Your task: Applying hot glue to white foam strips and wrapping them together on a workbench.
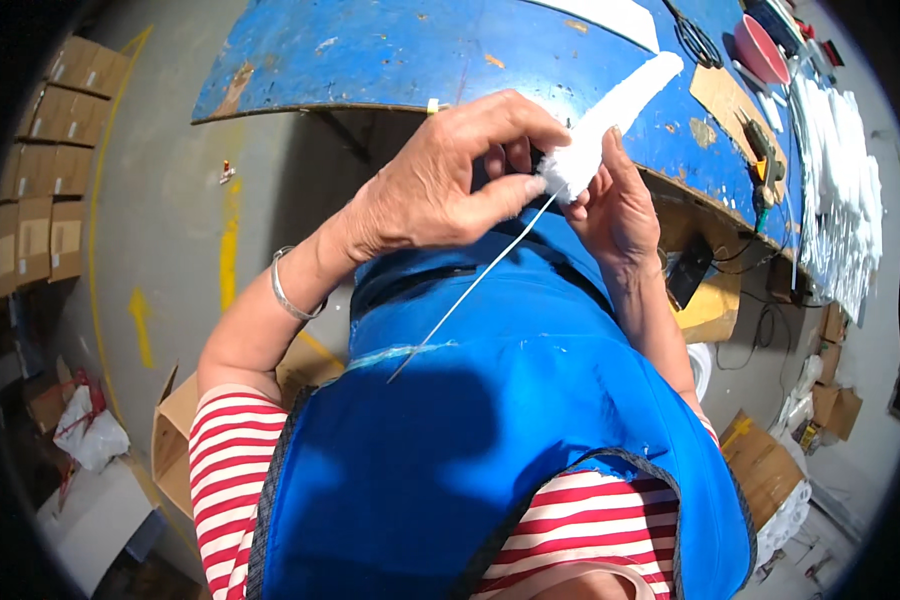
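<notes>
A white, fluffy, tapered piece (615, 112) points up and right over the front edge of the blue table. My right hand (622, 222) grips its lower part from the right, thumb along its side. At its wide, fuzzy end, the thumb and forefinger of my left hand (450, 175) close on the fluff. From that same end a thin, pale, stiff strand (475, 283) slants down across my blue apron (390, 440). I cannot tell whether it is a wire or a stick, or how it joins the fluff.
The blue table (370, 60) has a worn edge. On its right lie black-handled scissors (695, 40), a pink bowl (760, 50), a glue gun (767, 170) with a cord and a pile of white strips (835, 190). Cardboard boxes (55, 150) are stacked at the far left.
</notes>
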`<state>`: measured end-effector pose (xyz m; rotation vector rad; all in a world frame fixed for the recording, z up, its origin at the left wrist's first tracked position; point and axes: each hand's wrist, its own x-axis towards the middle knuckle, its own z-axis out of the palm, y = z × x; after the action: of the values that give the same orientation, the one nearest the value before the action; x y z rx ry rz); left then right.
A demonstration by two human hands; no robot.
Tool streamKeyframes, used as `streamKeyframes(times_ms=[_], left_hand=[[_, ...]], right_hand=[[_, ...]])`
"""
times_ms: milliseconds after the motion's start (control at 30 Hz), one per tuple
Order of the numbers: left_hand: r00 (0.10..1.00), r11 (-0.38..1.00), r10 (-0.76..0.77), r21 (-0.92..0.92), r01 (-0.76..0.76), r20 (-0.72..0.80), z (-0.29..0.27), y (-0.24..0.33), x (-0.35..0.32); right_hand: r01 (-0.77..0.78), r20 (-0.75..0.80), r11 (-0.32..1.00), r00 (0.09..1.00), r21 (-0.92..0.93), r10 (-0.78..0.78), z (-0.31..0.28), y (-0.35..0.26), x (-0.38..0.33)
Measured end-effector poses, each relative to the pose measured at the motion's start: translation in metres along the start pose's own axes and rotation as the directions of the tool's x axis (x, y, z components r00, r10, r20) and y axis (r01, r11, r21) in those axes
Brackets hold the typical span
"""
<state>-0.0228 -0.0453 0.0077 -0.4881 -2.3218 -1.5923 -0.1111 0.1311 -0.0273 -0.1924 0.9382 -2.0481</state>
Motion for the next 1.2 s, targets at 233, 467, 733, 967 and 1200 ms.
streamKeyframes(times_ms=[233, 467, 733, 967, 1200], left_hand=[[0.976, 0.965, 0.208, 0.175, -0.194, -0.065, 0.005, 0.0, 0.009], [0.991, 0.981, 0.112, 0.166, -0.099, -0.068, 0.004, 0.003, 0.008], [0.994, 0.995, 0.063, 0.083, -0.056, -0.085, 0.003, 0.005, 0.011], [0.952, 0.909, 0.304, 0.307, -0.283, -0.022, 0.005, 0.004, 0.008], [0.992, 0.975, 0.112, 0.197, -0.098, -0.063, 0.007, 0.004, 0.009]], right_hand=[[0.027, -0.023, 0.998, 0.999, -0.065, -0.029, 0.009, -0.005, -0.004], [0.026, -0.102, 0.996, 0.994, -0.082, -0.034, 0.013, -0.008, -0.005], [-0.018, -0.077, 0.999, 0.997, -0.027, 0.016, 0.013, -0.01, -0.006], [-0.011, -0.057, 0.998, 0.998, -0.054, 0.008, 0.009, -0.009, -0.005], [-0.057, 0.067, 0.99, 0.996, -0.132, 0.066, 0.011, -0.012, -0.019]])
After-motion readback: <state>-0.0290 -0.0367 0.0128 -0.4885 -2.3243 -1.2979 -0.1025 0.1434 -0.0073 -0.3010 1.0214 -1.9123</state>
